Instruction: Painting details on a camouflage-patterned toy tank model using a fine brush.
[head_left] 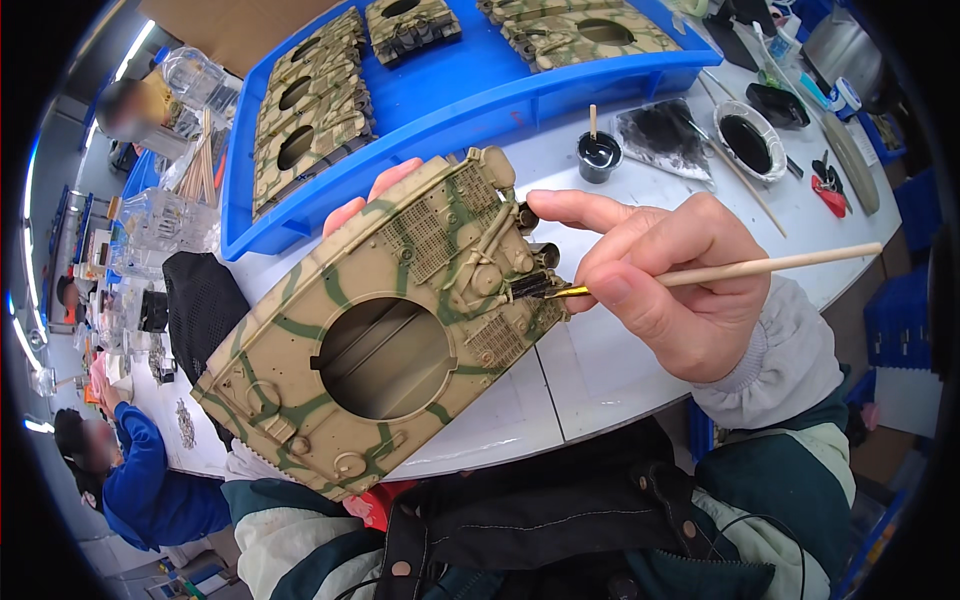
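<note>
My left hand (pixel 372 192) holds a tan and green camouflage model tank hull (pixel 330 350) from underneath; only fingertips show above its far edge. The hull has a large round hole in its top and is tilted toward me. My right hand (pixel 672 285) grips a thin wooden-handled paintbrush (pixel 770 266). Its black bristle tip touches the raised details at the hull's rear end, near the small cylinders.
A blue tray (pixel 470 95) behind holds several more camouflage hulls. A small pot of black paint (pixel 599 156), a white dish of black paint (pixel 750 140) and a stained rag (pixel 662 135) sit on the white table. People work at the left.
</note>
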